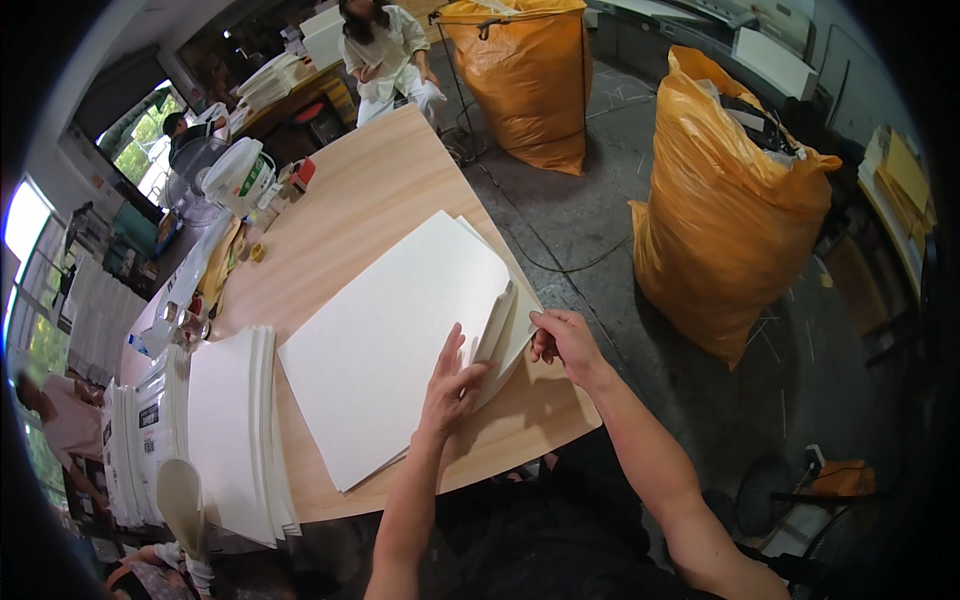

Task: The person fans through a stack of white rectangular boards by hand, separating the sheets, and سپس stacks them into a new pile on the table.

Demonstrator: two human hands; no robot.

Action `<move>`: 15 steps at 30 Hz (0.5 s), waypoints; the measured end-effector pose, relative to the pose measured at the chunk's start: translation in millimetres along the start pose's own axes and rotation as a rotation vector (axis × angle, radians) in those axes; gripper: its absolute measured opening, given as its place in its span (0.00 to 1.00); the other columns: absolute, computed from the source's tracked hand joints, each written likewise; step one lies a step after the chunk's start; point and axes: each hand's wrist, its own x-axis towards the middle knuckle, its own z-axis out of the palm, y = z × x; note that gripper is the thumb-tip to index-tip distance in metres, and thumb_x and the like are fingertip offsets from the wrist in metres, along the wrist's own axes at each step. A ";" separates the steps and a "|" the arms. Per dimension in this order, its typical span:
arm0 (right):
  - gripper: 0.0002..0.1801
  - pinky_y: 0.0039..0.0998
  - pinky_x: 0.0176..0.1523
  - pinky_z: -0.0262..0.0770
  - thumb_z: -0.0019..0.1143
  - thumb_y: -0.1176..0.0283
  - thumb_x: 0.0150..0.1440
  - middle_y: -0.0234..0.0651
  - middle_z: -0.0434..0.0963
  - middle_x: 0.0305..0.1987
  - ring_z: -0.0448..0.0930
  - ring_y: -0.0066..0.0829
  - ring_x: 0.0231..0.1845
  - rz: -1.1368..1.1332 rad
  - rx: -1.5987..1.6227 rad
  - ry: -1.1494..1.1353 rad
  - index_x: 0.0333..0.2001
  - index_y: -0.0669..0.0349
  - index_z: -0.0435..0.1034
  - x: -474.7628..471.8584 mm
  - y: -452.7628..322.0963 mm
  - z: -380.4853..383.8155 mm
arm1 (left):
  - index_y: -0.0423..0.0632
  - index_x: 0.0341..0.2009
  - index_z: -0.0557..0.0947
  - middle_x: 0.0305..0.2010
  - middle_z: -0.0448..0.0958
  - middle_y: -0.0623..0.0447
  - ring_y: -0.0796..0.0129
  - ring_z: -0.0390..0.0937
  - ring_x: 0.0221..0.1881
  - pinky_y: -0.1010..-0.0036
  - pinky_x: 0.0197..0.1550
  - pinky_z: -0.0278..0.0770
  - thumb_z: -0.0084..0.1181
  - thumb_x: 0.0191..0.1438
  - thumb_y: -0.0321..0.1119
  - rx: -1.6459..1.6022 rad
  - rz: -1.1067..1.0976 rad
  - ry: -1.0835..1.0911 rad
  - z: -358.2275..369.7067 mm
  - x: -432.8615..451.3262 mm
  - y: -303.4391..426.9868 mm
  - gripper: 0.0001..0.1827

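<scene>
Large white sheets of paper or thin card [397, 330] lie in a loose pile on the wooden table [360, 180] before me. Their near right corner is bent up and over. My left hand [452, 381] rests against this raised fold, fingers spread, with the thumb pointing right. My right hand [562, 341] pinches the right-hand corner of a lower sheet between thumb and fingertips, close to the table's right edge. How many sheets are under the top one cannot be told.
Left of the sheets stand stacked white sheets [225, 427] and plastic-wrapped packs [161, 427]. Tape rolls, jars and a white bucket [238, 174] line the far left side. Two orange sacks [731, 217] stand on the floor at right. Several people are around, one at lower left.
</scene>
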 end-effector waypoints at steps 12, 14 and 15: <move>0.20 0.23 0.22 0.65 0.55 0.61 0.66 0.30 0.76 0.19 0.79 0.22 0.20 -0.035 -0.032 -0.037 0.21 0.57 0.69 6.6 -1.6 6.9 | 0.56 0.51 0.87 0.76 0.54 0.39 0.42 0.60 0.73 0.50 0.69 0.66 0.78 0.42 0.33 0.059 -0.019 0.019 -5.4 2.8 12.5 0.27; 0.21 0.23 0.23 0.65 0.55 0.61 0.66 0.30 0.76 0.19 0.79 0.22 0.20 -0.034 -0.040 -0.038 0.21 0.56 0.69 6.2 -1.4 5.2 | 0.55 0.51 0.86 0.76 0.55 0.40 0.42 0.60 0.73 0.50 0.70 0.66 0.78 0.43 0.33 0.045 -0.027 0.022 -5.4 4.2 15.9 0.27; 0.21 0.23 0.23 0.65 0.55 0.60 0.66 0.30 0.76 0.19 0.79 0.22 0.20 -0.036 -0.044 -0.040 0.21 0.56 0.69 6.6 -1.7 5.2 | 0.56 0.51 0.86 0.76 0.55 0.40 0.42 0.60 0.73 0.50 0.70 0.66 0.78 0.43 0.33 0.046 -0.024 0.022 -6.0 4.4 15.5 0.27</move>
